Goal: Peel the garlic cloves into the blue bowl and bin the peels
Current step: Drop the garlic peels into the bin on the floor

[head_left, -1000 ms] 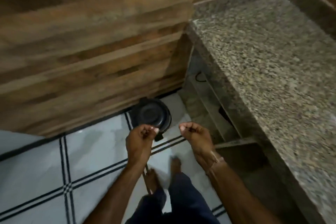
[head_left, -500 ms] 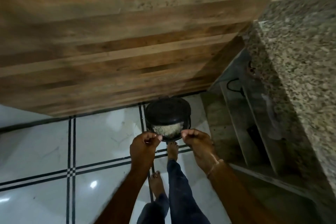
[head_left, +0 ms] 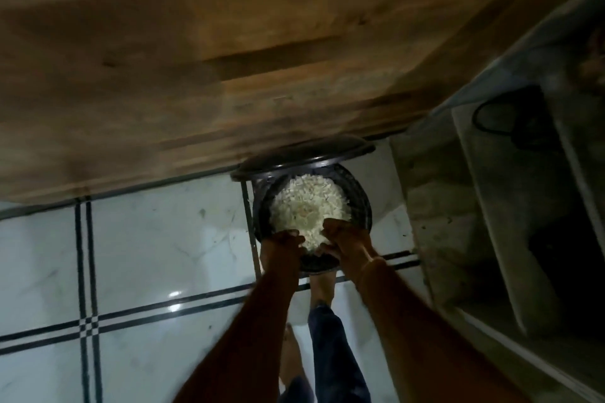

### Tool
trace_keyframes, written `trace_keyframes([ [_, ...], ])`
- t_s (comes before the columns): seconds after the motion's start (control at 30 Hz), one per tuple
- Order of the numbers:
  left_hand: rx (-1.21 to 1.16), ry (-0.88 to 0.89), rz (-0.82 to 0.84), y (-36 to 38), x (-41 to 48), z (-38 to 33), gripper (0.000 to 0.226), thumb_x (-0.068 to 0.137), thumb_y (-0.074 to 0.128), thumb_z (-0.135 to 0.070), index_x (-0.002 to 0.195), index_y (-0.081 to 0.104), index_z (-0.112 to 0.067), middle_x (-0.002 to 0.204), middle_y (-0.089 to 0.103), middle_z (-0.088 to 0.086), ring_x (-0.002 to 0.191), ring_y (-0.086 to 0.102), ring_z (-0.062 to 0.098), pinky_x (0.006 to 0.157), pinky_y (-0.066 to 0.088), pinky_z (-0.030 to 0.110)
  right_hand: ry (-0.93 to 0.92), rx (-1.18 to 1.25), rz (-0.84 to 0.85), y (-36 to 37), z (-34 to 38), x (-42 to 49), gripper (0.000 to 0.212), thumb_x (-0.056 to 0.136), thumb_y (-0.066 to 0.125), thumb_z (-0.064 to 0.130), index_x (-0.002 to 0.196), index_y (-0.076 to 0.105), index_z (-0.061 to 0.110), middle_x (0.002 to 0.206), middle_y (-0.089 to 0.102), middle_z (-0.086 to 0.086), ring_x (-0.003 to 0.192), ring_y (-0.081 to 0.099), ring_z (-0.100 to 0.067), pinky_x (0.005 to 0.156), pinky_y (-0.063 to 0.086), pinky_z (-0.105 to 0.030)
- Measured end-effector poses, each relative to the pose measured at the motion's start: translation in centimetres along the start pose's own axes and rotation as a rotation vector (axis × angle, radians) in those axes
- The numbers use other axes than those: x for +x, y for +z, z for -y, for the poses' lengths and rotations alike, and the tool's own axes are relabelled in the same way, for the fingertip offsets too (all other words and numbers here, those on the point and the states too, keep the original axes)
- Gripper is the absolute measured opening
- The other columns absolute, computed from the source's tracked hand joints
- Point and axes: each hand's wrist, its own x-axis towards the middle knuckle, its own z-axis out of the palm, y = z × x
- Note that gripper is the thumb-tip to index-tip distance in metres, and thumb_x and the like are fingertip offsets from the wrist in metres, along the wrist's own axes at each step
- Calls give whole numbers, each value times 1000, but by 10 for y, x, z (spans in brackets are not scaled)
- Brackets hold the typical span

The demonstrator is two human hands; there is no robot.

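Nothing readable is showing up here, honestly. The black bin (head_left: 362, 198), the wooden panel (head_left: 196, 75) and the floor tiles (head_left: 157, 239) aren't carrying any lettering, labels or numbers I can make out, and everything's looking pretty blurry.

The bin's lid (head_left: 304, 154), flat and closed a second ago and only part raised half a second ago, now stands tipped back against the wooden wall (head_left: 229, 59). The bin (head_left: 361, 203) is wide open at the frame's centre, showing a full heap of pale peels (head_left: 307, 206). The left hand (head_left: 281, 247) and right hand (head_left: 347, 240), earlier held short of the bin, now sit over its near rim. One bare foot (head_left: 322, 285) has stepped forward to the bin's base.
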Motion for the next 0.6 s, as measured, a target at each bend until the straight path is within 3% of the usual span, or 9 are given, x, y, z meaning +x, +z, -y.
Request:
trace_keyframes([
  [0.07, 11, -27, -33, 6, 14, 1, 9, 100, 60, 2, 102, 68, 2, 109, 66, 21, 78, 64, 23, 63, 52, 29, 7, 26, -19, -1, -3, 17, 17, 104, 51, -8, 107, 68, -5, 100, 67, -12, 86, 70, -21, 73, 59, -34],
  [0.17, 123, -11, -93, 8, 22, 2, 40, 91, 75, -4, 128, 62, 4, 119, 68, 21, 94, 68, 32, 70, 54, 30, -40, -29, -122, 0, -2, 27, 31, 97, 56, -17, 78, 66, 6, 83, 65, -13, 67, 62, -25, 68, 59, -38],
  [0.23, 125, 24, -106, 10, 20, 2, 49, 92, 77, -13, 135, 58, 4, 123, 68, 21, 79, 66, 22, 54, 50, 16, -62, -33, -133, 3, 1, 26, 34, 96, 56, -19, 75, 62, 6, 77, 61, -12, 65, 56, -25, 58, 57, -31],
  [0.27, 97, 41, -109, 10, 16, -1, 43, 94, 75, -13, 130, 60, 4, 121, 69, 21, 69, 62, 17, 47, 47, 14, -72, -23, -125, 5, 2, 25, 33, 96, 55, -20, 75, 60, 6, 75, 59, -11, 64, 54, -24, 53, 55, -27],
  [0.33, 37, 37, -68, 15, 10, -8, 13, 99, 65, -4, 109, 69, 2, 114, 71, 22, 66, 61, 15, 53, 48, 20, -60, -22, -102, 8, 8, 17, 31, 95, 57, -20, 77, 61, 5, 76, 60, -11, 65, 57, -24, 56, 56, -29],
  [0.4, 96, 76, -52, 19, 5, -15, 15, 102, 58, -5, 101, 72, -8, 108, 74, 14, 74, 62, 16, 61, 47, 23, -58, -11, -95, 10, 13, 11, 24, 93, 61, -19, 82, 65, 1, 78, 63, -13, 70, 61, -25, 60, 59, -30],
  [0.5, 281, 179, 97, 29, -5, -13, 30, 107, 54, -23, 135, 63, -24, 124, 68, 2, 98, 64, 15, 82, 54, 28, 8, 68, -14, 20, 22, 3, 8, 92, 68, -8, 90, 73, -1, 78, 72, -13, 76, 67, -24, 58, 59, -26],
  [0.57, 333, 75, 183, 29, -7, -10, 41, 110, 46, -30, 150, 46, -33, 138, 62, 9, 112, 64, 23, 92, 57, 38, 79, 105, 101, 30, 26, -10, 9, 95, 71, 19, 96, 75, 10, 87, 77, -5, 90, 70, -23, 70, 55, -31],
  [0.6, 308, 23, 215, 27, -5, -10, 41, 110, 45, -31, 151, 41, -36, 136, 63, 10, 111, 64, 25, 87, 58, 40, 64, 81, 141, 31, 20, -8, 18, 98, 67, 30, 107, 76, 18, 101, 78, 0, 100, 69, -20, 80, 53, -33],
])
